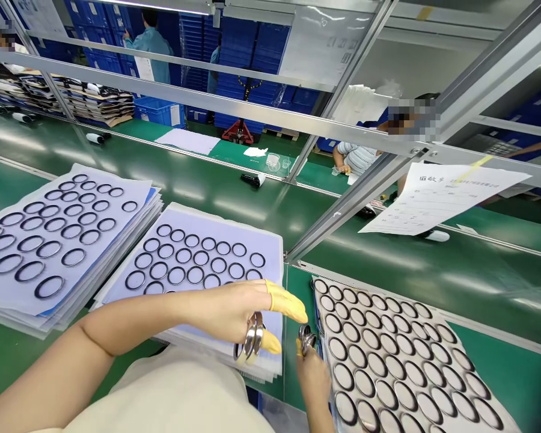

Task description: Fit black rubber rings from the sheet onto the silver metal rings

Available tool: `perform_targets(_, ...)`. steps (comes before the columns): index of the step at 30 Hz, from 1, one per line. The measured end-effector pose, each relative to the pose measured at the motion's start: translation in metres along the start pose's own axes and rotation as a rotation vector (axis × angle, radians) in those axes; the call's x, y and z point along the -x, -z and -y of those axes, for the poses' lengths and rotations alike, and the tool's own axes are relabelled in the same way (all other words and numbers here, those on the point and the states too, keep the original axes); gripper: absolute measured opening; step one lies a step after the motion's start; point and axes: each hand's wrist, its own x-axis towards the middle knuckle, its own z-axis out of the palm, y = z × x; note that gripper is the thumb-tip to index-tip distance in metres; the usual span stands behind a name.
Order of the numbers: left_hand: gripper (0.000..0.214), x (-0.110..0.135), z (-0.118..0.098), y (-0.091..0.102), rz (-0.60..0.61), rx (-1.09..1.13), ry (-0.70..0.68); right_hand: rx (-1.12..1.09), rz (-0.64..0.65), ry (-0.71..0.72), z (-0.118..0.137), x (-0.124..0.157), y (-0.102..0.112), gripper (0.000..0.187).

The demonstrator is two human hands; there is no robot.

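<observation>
My left hand (238,304) reaches across from the left, yellow covers on its fingertips. Several shiny metal rings (251,338) hang around its thumb, while its covered fingers stretch to the right. Close by, my right hand (314,376) is closed on a few metal rings (306,338), its covered thumb partly visible. Both hands are between a sheet stack (277,246) bearing rows of dark-edged rings (195,275) and a brownish board (471,367) bearing more rings (406,397). My left forearm covers part of the middle stack.
Another ring-covered sheet stack (117,240) lies at left on the green bench (297,282). A metal frame (342,222) crosses ahead, with a paper sheet (437,198) taped on. Beyond it are a blue crate (160,112), a person (360,157) seated, and another person (153,48) standing.
</observation>
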Motion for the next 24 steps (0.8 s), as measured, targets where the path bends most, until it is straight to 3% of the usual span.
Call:
perform_targets(2,0.036,0.0,0.001,0.0,0.006,-0.008,-0.003,-0.036,0.07,-0.057,0.001,-0.005,-0.012,0.02)
perform_targets(5,0.037,0.001,0.001,0.001,0.003,-0.014,0.002,-0.163,0.105,-0.136,0.003,-0.012,-0.014,0.02)
perform_targets(7,0.037,0.003,0.001,0.002,-0.002,-0.013,0.01,-0.295,0.081,-0.15,0.006,-0.014,-0.005,0.029)
perform_targets(10,0.036,0.007,0.002,0.004,0.004,-0.012,0.029,-0.553,0.028,-0.082,0.015,-0.004,0.021,0.06)
perform_targets(13,0.038,0.008,0.003,0.005,0.019,-0.01,0.046,-0.781,0.024,0.064,0.035,0.029,0.054,0.072)
perform_targets(17,0.04,0.006,0.002,0.006,0.076,-0.021,0.04,-1.171,0.24,0.48,0.079,0.089,0.096,0.031)
perform_targets(20,0.042,0.005,0.0,0.008,0.152,-0.042,-0.003,-1.135,0.352,0.703,0.112,0.12,0.117,0.019)
perform_targets(24,0.043,0.008,-0.002,0.01,0.3,-0.066,0.0,-0.961,0.418,0.822,0.14,0.133,0.131,0.018)
